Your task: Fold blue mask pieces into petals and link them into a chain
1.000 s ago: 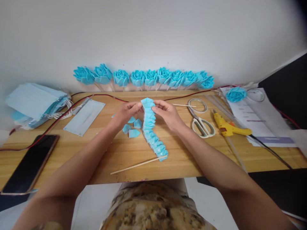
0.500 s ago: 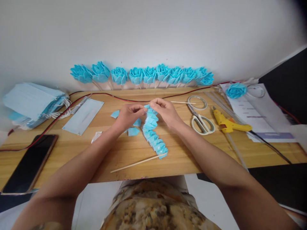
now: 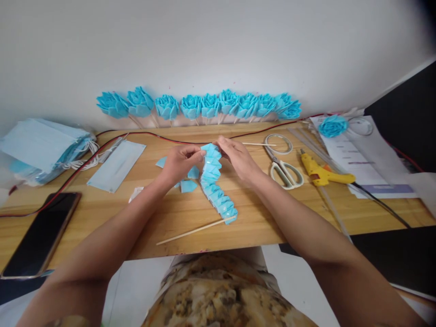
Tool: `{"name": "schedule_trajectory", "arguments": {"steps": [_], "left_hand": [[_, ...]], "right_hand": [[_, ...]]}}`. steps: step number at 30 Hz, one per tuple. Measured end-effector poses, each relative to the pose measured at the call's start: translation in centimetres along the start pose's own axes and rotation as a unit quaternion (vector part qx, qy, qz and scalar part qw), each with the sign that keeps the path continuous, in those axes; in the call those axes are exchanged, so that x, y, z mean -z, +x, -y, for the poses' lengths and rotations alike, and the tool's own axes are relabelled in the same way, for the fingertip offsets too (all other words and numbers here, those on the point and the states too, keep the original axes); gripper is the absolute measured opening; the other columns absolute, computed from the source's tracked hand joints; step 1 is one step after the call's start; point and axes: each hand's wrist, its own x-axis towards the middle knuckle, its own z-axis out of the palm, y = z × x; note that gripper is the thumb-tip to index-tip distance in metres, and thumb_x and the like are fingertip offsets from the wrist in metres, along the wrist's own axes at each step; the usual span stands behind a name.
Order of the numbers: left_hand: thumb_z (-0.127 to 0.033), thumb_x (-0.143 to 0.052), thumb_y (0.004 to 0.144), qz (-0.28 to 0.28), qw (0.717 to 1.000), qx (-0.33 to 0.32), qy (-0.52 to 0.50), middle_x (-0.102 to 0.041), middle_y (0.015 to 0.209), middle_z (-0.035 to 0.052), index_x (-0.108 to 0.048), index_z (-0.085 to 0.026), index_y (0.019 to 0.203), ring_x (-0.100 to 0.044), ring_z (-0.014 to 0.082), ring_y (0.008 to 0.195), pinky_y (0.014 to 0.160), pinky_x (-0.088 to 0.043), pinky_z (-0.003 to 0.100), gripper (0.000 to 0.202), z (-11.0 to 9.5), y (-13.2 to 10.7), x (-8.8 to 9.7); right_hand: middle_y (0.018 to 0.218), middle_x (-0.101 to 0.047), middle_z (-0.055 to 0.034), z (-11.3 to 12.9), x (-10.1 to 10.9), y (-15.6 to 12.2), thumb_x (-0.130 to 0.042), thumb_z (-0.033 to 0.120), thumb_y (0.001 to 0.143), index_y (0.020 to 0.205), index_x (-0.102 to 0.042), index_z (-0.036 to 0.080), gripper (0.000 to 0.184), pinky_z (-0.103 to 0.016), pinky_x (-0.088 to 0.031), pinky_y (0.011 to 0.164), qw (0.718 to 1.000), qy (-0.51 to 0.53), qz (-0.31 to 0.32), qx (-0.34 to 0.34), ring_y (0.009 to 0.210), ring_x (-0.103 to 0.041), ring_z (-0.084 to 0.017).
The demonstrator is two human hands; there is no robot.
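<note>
A strip of overlapping blue folded petals (image 3: 211,177) runs down the middle of the wooden table. My left hand (image 3: 184,160) pinches the left edge of its far end between thumb and finger. At the right edge of that same end, my right hand (image 3: 235,154) has its fingers closed on the top petal. The strip's near end rests against a thin wooden stick (image 3: 194,231) lying on the wood. Loose blue petal pieces (image 3: 188,186) lie beside and partly under my left hand.
Blue fabric flowers (image 3: 170,106) on sticks lean along the wall. Scissors (image 3: 286,175), a tape ring (image 3: 278,144) and a yellow glue gun (image 3: 323,172) lie right, near papers (image 3: 371,154) with another flower (image 3: 334,126). Left are stacked masks (image 3: 44,143), a single mask (image 3: 117,165) and a phone (image 3: 41,234).
The top petal now lies spread out and more visible between my hands. My right hand's fingers have shifted slightly away from my left hand.
</note>
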Motion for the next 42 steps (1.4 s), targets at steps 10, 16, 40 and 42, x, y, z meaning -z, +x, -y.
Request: {"name": "schedule_trajectory", "arguments": {"steps": [10, 16, 40, 42], "left_hand": [[-0.047, -0.065, 0.082, 0.046, 0.999, -0.024, -0.004, -0.063, 0.064, 0.002, -0.063, -0.017, 0.062, -0.056, 0.015, 0.064, 0.065, -0.044, 0.029, 0.036, -0.18, 0.06, -0.09], [-0.048, -0.067, 0.081, 0.031, 0.999, 0.003, -0.015, -0.065, 0.068, 0.0023, -0.065, -0.017, 0.067, -0.055, 0.0145, 0.066, 0.064, -0.043, 0.028, 0.034, -0.03, 0.03, -0.01], [-0.048, -0.07, 0.079, 0.002, 1.0, 0.013, -0.016, -0.062, 0.066, 0.0001, -0.064, -0.017, 0.067, -0.053, 0.013, 0.063, 0.064, -0.042, 0.026, 0.033, 0.16, 0.16, 0.05], [-0.05, -0.072, 0.077, -0.015, 0.999, 0.026, -0.032, -0.061, 0.066, -0.0006, -0.064, -0.017, 0.068, -0.052, 0.0125, 0.063, 0.064, -0.042, 0.026, 0.035, 0.22, 0.21, 0.13]], "right_hand": [[0.06, -0.038, 0.0051, -0.86, -0.76, -0.01, -0.06, 0.057, 0.088, 0.063, -0.047, 0.021, 0.046, -0.026, -0.03, 0.057, 0.996, -0.078, -0.042, 0.032, 0.059, -0.034, -0.01], [0.065, -0.044, 0.0022, -0.63, -0.15, 0.13, -0.056, 0.071, 0.085, 0.063, -0.046, 0.021, 0.055, -0.028, -0.036, 0.063, 0.998, -0.053, -0.021, 0.023, 0.065, -0.041, -0.013], [0.071, -0.059, -0.003, -0.35, -0.03, 0.0, -0.051, 0.081, 0.081, 0.07, -0.06, 0.022, 0.06, -0.031, -0.046, 0.07, 0.999, 0.007, -0.005, -0.033, 0.071, -0.053, -0.017], [0.074, -0.062, -0.0042, -0.32, -0.05, -0.1, -0.05, 0.081, 0.081, 0.071, -0.062, 0.021, 0.062, -0.031, -0.047, 0.073, 0.999, 0.015, 0.001, -0.047, 0.073, -0.055, -0.017]]}}
